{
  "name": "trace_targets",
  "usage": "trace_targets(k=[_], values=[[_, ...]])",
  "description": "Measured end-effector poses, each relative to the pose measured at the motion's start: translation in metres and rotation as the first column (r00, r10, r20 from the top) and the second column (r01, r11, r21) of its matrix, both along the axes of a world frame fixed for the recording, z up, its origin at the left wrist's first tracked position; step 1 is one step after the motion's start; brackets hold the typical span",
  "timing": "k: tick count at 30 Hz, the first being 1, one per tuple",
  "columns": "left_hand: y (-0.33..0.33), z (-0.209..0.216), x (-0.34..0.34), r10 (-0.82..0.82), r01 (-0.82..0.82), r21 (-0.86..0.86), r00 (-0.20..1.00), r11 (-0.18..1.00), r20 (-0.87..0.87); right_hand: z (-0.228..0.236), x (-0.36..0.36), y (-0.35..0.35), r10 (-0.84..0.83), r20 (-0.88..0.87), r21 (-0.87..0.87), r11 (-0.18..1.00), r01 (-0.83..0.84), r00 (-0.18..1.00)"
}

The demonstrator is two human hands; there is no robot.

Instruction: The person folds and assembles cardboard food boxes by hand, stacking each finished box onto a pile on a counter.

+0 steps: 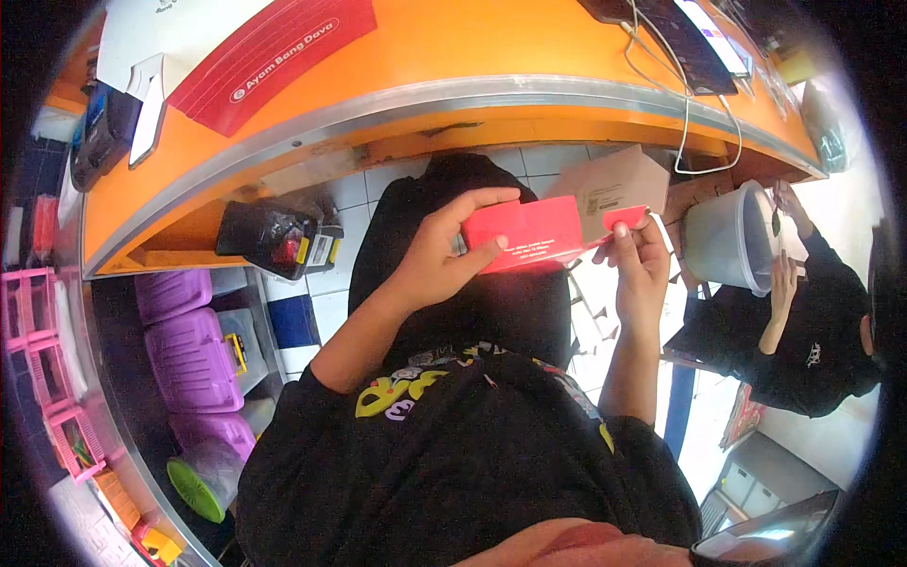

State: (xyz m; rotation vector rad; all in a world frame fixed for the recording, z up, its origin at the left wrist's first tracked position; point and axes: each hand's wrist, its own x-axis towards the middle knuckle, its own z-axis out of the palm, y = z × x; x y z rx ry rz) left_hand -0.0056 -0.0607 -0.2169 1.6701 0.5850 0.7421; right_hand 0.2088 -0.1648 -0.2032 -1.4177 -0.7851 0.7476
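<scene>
Held over my lap is a small red folded carton with white print on one side. My left hand grips its left end, fingers behind and thumb across the front. At its right end my right hand pinches a red end flap that stands away from the carton's body. The inside of the carton is hidden from this view.
An orange counter with a metal edge spans the far side, bearing a red printed sheet and a white cable. A brown cardboard box lies below. At right, a person in black works by a pale bucket. Purple bins stand left.
</scene>
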Motion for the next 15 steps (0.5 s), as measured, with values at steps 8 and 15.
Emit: trace_targets(k=[8,15], values=[[-0.003,-0.005,0.006,-0.053,0.048,0.026,0.979,0.998,0.198,0.0,-0.025,0.001,0.09,0.252,-0.041,0.996,-0.082,0.964],[0.005,-0.001,0.007,-0.131,0.096,0.176,0.971,0.98,0.201,0.01,-0.027,-0.001,0.329,0.186,-0.235,0.93,-0.283,0.926]])
